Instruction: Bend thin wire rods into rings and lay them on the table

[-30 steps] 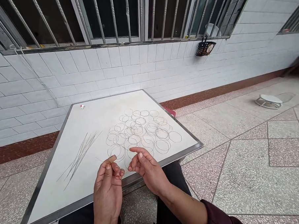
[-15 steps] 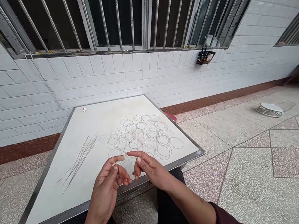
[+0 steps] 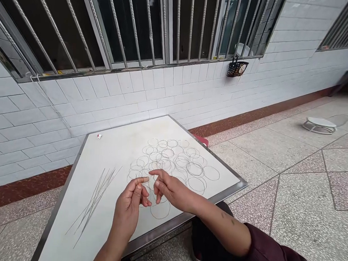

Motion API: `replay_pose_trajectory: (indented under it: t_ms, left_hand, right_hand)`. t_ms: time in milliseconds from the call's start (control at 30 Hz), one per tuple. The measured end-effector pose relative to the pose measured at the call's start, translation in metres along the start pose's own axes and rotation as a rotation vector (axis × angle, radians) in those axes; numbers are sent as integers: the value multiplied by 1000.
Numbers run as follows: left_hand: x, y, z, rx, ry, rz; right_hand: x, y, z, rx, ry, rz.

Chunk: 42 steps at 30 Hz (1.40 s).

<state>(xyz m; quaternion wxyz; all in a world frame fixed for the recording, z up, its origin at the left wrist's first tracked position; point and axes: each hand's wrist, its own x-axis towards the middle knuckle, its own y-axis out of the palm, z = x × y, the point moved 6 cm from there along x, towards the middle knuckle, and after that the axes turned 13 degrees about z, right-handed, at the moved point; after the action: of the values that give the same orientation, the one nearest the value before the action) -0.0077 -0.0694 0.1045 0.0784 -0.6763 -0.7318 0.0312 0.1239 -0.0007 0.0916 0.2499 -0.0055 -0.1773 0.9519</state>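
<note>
left hand (image 3: 127, 208): thumb pressing near forefinger, grip unclear | right hand (image 3: 171, 191): forefinger pointing out, cannot tell if grasping | thin rings (image 3: 178, 161): lying beyond and below fingertips | straight strands (image 3: 94, 201): lying left of fingers

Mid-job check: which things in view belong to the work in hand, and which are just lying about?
Seemingly part of the work:
left hand
right hand
thin rings
thin straight strands
table

Seemingly unrelated:
small white-and-red item near the table's far left corner
low seat on the floor
dark basket hanging by the window
</note>
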Motion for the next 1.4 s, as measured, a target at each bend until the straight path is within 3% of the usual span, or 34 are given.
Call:
replay_pose_trajectory:
  t_ms: [167, 433, 600, 700, 933, 1100, 1233, 1400]
  left_hand:
    - [16, -9, 1, 182, 72, -127]
    - [43, 1, 8, 353, 147, -98]
    - [64, 7, 21, 379, 148, -21]
    - [73, 7, 33, 431, 158, -42]
    - [88, 5, 58, 548, 168, -69]
    - [95, 8, 70, 620, 189, -59]
    - [101, 10, 79, 748, 249, -62]
    - [110, 1, 92, 832, 326, -24]
  right_hand:
    - [13, -9, -12, -112, 114, -34]
    - [23, -21, -22, -448, 188, -17]
    - [31, -22, -26, -613, 238, 100]
    - [37, -22, -34, -688, 260, 152]
    - [51, -22, -68, -774, 271, 246]
    - [58, -27, -86, -743, 264, 212]
    - [56, -25, -95, -764, 238, 254]
    - [54, -34, -97, -751, 195, 117]
